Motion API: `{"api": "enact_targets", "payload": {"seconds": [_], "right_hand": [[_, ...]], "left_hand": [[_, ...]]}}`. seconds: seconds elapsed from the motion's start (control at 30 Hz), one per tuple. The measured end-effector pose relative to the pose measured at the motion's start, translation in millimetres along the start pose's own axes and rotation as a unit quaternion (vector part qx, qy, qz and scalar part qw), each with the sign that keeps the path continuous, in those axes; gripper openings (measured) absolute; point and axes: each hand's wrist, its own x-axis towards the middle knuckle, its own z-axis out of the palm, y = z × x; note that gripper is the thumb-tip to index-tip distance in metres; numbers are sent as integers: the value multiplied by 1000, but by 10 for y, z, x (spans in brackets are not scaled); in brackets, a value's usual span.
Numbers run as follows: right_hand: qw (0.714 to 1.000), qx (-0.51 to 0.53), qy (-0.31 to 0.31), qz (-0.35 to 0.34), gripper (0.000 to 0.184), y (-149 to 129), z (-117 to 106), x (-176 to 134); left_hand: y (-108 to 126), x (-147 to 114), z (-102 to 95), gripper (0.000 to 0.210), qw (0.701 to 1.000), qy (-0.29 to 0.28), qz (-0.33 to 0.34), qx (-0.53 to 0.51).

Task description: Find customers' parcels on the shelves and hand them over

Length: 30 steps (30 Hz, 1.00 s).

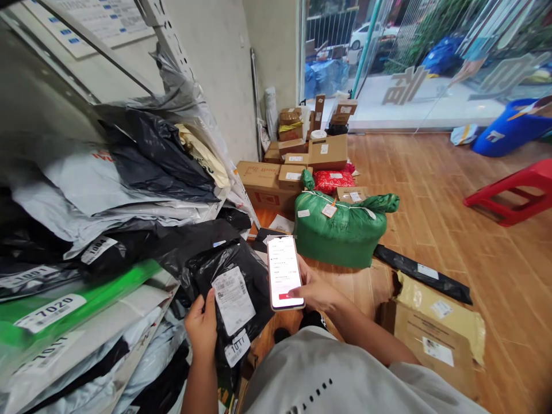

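Note:
In my right hand point(317, 287) is a smartphone point(284, 267) with a lit white screen; my thumb lies over the red button near its bottom. Just left of the phone, my left hand point(203, 325) grips the edge of a black plastic parcel point(261, 270), thumb on top, fingers mostly hidden. The parcel bears a white shipping label point(234, 300) and a smaller sticker point(237, 348) that reads 1017. Its far end lies against other dark packages at the shelf.
Shelves of bagged parcels point(112, 190) fill the left side. Ahead on the wooden floor stand cardboard boxes point(263, 175) and a big green sack point(340, 230). To the right are a long black package point(425, 273), a carton point(431, 345), a red stool point(513, 195) and a blue bin point(502, 129).

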Motion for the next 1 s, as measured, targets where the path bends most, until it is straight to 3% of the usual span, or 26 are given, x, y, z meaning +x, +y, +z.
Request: {"api": "enact_targets", "payload": {"seconds": [0.13,0.2,0.4,0.53,0.67,0.83,1.0], "right_hand": [[1000,-8,22,-19,92,21,-5,-9],[998,2,61,-19,86,37,13,-6],[976,23,211,-51,34,107,40,69],[963,18,264,-51,36,160,-2,125],[963,7,264,-48,38,218,-1,169],[971,-12,234,-37,41,412,103,263],[979,-13,201,27,35,807,367,462]], "left_hand": [[-29,25,-1,36,999,2,30,29],[-36,31,-2,37,998,-1,42,41],[-58,27,-7,38,997,-13,52,53],[-74,31,-9,38,995,-18,68,73],[-132,28,-91,37,982,-30,139,121],[-439,-110,-484,29,951,-76,231,190],[-1021,-605,-1124,38,947,-131,184,228]]}}
